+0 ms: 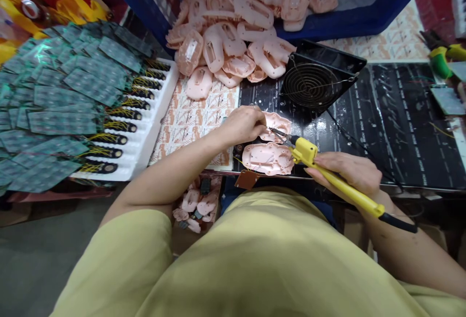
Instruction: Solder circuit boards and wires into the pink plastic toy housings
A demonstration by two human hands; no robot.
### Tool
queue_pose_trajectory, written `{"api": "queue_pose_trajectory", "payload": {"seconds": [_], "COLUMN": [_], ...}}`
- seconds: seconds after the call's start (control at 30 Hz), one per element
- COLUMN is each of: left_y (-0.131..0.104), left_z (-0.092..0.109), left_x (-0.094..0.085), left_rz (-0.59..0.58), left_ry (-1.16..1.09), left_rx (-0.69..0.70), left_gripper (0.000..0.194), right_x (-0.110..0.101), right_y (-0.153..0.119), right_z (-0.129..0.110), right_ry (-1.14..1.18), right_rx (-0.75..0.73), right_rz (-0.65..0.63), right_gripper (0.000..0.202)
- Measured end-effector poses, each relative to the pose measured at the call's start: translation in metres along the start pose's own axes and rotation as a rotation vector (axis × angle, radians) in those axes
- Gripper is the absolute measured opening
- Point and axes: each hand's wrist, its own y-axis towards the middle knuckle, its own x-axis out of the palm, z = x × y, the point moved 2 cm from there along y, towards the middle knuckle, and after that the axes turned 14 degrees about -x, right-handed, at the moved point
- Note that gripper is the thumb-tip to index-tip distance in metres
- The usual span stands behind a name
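Note:
My right hand is closed around the yellow handle of a soldering iron, whose cord trails back over the forearm. The iron's metal tip reaches over an upper pink plastic shell. At that shell's left side my left hand is pinched with its fingertips by the tip; what they hold is hidden. Just below lies a second pink shell, hollow side up. A small round black part with thin wires sits at its left, and a brown board sticks out over the table edge.
Many green circuit boards with yellow wires are stacked on a white foam tray at left. A pile of pink shells spills from a blue crate. A black fan stands behind the work spot. Green-handled pliers lie far right.

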Motion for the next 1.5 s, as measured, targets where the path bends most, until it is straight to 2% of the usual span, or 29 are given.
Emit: {"api": "queue_pose_trajectory", "payload": {"seconds": [0.1, 0.23, 0.37, 0.43, 0.53, 0.63, 0.73, 0.87, 0.97, 1.17, 1.33, 1.5], "left_y": [0.0, 0.001, 0.002, 0.002, 0.001, -0.001, -0.002, 0.001, 0.004, 0.009, 0.013, 0.022], "left_z": [0.002, 0.003, 0.002, 0.002, 0.004, 0.005, 0.004, 0.0, 0.0, 0.006, 0.015, 0.026], "left_x": [-0.002, -0.003, -0.003, -0.002, -0.002, -0.005, -0.007, -0.009, -0.007, -0.005, -0.015, -0.024], "left_rz": [-0.017, -0.02, -0.007, -0.013, -0.014, -0.011, -0.015, 0.011, 0.037, -0.032, -0.115, -0.185], "left_ry": [0.016, 0.026, 0.028, 0.032, 0.039, 0.05, 0.023, -0.127, -0.182, -0.03, 0.105, 0.167], "left_rx": [-0.024, -0.019, -0.005, -0.01, -0.009, -0.015, -0.033, -0.063, -0.094, -0.117, -0.151, -0.179], "left_gripper": [0.014, 0.014, 0.014, 0.014, 0.015, 0.016, 0.017, 0.017, 0.018, 0.022, 0.021, 0.013], "right_x": [-0.004, -0.013, -0.015, -0.016, -0.016, -0.015, -0.013, -0.011, -0.011, -0.009, -0.004, 0.0], "right_y": [0.004, 0.004, 0.003, 0.0, -0.003, -0.006, -0.01, -0.012, -0.012, -0.01, -0.008, -0.007], "right_z": [-0.002, -0.002, -0.002, -0.002, -0.001, -0.001, -0.001, -0.001, -0.001, 0.003, 0.003, 0.006], "right_ry": [0.0, -0.063, -0.069, -0.109, -0.234, -0.274, -0.238, -0.155, -0.182, -0.265, -0.209, -0.078], "right_rx": [-0.001, 0.072, 0.055, 0.096, 0.164, 0.142, 0.135, 0.131, 0.135, 0.131, 0.099, 0.073], "right_rz": [-0.014, 0.077, 0.063, 0.047, 0.0, -0.023, -0.008, 0.059, 0.054, -0.002, -0.002, 0.05], "right_gripper": [0.032, 0.031, 0.032, 0.038, 0.059, 0.07, 0.059, 0.04, 0.041, 0.069, 0.053, 0.033]}}
